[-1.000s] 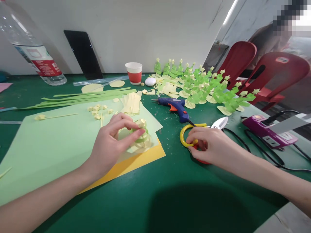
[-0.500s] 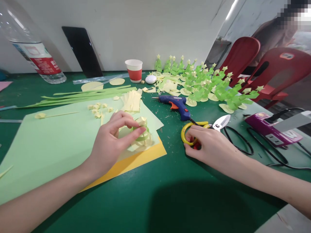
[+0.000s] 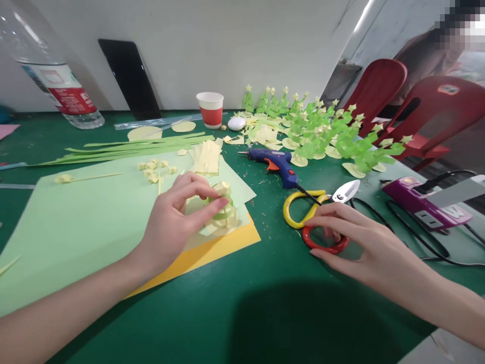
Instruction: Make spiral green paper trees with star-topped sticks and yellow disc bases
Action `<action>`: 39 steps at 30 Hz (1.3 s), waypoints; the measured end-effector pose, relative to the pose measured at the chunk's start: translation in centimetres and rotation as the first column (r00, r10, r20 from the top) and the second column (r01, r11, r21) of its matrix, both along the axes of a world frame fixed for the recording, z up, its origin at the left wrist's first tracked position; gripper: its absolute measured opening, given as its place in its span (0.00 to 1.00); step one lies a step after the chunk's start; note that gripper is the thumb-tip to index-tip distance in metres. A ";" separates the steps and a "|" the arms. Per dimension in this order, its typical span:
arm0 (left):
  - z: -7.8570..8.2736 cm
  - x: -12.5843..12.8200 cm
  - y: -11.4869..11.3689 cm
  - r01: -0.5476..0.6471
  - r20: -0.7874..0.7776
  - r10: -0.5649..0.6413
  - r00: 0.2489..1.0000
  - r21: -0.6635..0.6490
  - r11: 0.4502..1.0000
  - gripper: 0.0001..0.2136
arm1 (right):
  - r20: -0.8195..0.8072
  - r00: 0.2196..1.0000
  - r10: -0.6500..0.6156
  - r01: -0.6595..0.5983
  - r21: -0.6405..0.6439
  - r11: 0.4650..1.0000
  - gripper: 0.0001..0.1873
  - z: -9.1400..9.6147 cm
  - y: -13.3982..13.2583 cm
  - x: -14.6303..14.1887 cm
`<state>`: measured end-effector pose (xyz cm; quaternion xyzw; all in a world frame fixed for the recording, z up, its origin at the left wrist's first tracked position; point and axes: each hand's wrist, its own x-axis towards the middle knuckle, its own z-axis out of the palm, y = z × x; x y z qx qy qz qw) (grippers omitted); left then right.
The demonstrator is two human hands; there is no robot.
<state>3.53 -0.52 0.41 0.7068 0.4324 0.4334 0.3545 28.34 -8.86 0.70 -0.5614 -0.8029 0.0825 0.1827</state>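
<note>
My left hand [image 3: 182,217] pinches a small paper tree [image 3: 223,208] between thumb and fingers. Its green strip curls around a stick, a pale yellow star tops it, and its round pale base rests on the paper sheets. Scissors [image 3: 295,215] with one yellow and one red handle lie on the table, white blades pointing to the back right. My right hand [image 3: 352,230] hovers over the red handle with thumb and fingers apart; some fingertips reach into the loop. Behind the scissors lies a blue glue gun [image 3: 278,164] with an orange trigger.
Many finished paper trees [image 3: 318,126] stand at the back right. Green strips [image 3: 129,149], paper stars [image 3: 153,169] and a light green sheet [image 3: 91,212] spread leftward. A paper cup [image 3: 210,111], phone [image 3: 131,78], bottle [image 3: 64,91] and purple power strip [image 3: 424,202] surround the work.
My right hand has let go of the scissors' yellow handle and moved right, its fingers spreading over the red one. My left hand keeps its place on the paper tree.
</note>
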 end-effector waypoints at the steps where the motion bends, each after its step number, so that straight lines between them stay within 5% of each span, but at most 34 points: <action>1: 0.0 0.0 0.0 -0.001 -0.001 0.001 1.000 0.004 1.000 0.07 | 0.005 1.000 0.013 -0.013 0.004 1.000 0.09 0.0 -0.1 0.0; 11: -0.1 -0.1 0.1 -0.005 0.009 0.004 1.000 0.006 1.000 0.07 | 0.026 0.973 0.230 -0.230 0.028 0.973 0.14 1.3 1.0 0.5; 16: -0.2 0.0 0.0 -0.001 -0.004 0.001 1.000 0.002 1.000 0.07 | 0.088 0.982 0.165 -0.180 0.203 0.963 0.13 3.1 3.3 -0.1; 21: -0.1 0.0 0.1 -0.012 -0.007 0.012 1.000 0.009 1.000 0.06 | 0.000 0.997 0.071 -0.069 0.233 0.970 0.09 4.3 6.1 -1.9; 29: -0.3 0.1 0.3 -0.028 0.011 0.028 1.000 0.049 0.998 0.08 | 0.096 0.994 -0.059 0.023 0.336 0.942 0.13 3.5 10.7 -3.8; 34: -0.6 -0.1 0.5 -0.010 0.061 0.005 0.998 0.072 0.997 0.06 | 0.157 0.988 0.009 -0.061 0.327 0.943 0.32 2.7 11.2 -3.9; 39: -0.8 -0.1 0.5 0.006 0.057 -0.011 0.998 0.096 0.995 0.06 | 0.189 0.970 0.151 -0.180 0.151 0.972 0.11 2.3 9.2 -4.5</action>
